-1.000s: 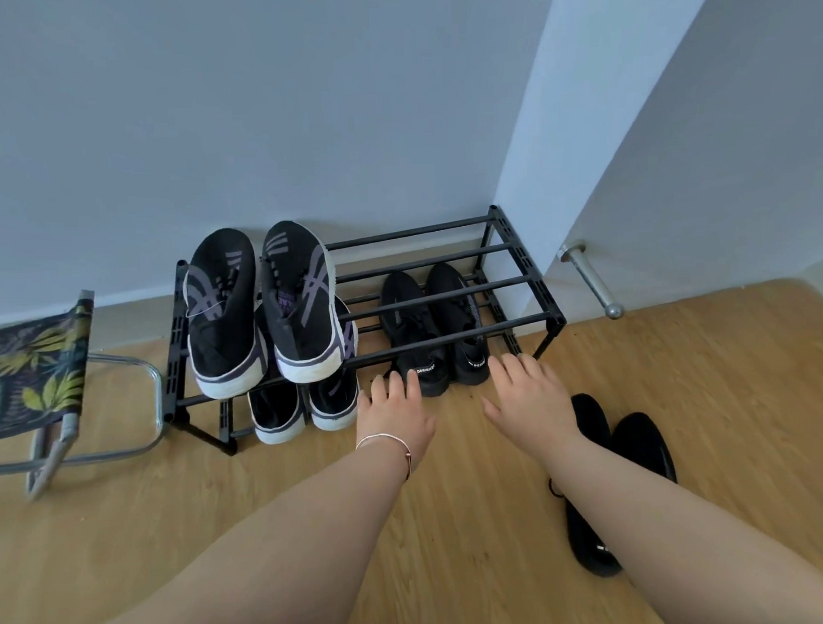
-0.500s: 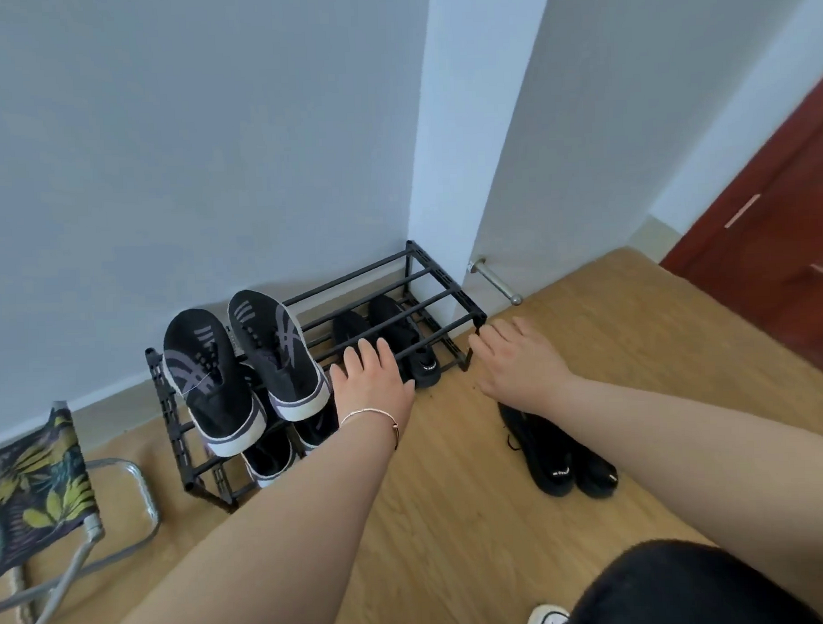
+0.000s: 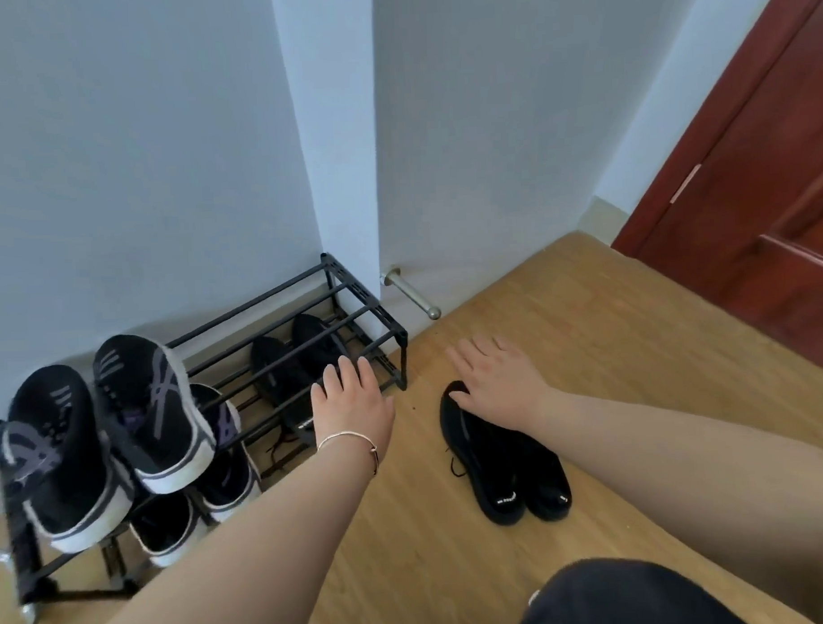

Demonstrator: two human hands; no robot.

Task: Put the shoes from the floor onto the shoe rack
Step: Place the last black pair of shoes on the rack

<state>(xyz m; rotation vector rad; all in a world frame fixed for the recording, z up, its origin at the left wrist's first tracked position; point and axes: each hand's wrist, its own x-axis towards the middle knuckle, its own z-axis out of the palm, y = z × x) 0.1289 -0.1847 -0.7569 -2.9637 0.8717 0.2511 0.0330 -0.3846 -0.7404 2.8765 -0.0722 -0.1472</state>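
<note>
A pair of black shoes (image 3: 508, 467) lies side by side on the wooden floor, to the right of the black metal shoe rack (image 3: 353, 314). My right hand (image 3: 500, 378) hovers flat over their toe end, fingers spread, holding nothing. My left hand (image 3: 352, 398), with a thin bracelet on the wrist, is open in front of the rack's front bar. Two black sneakers with purple stripes (image 3: 106, 430) rest on the top tier at the left. Another black pair (image 3: 290, 367) sits on the lower tier at the right, and more sneakers (image 3: 197, 496) sit below at the left.
The rack stands against a white wall beside a corner. A metal door stopper (image 3: 411, 293) sticks out of the wall near the floor. A red-brown door (image 3: 759, 169) is at the right. A chrome chair leg (image 3: 4, 601) shows at the lower left. My dark-clothed knee (image 3: 629, 598) is at the bottom.
The view has swung right, so the rack sits further left and the door shows more. My right hand moved away from the rack's corner to above the black shoes on the floor.
</note>
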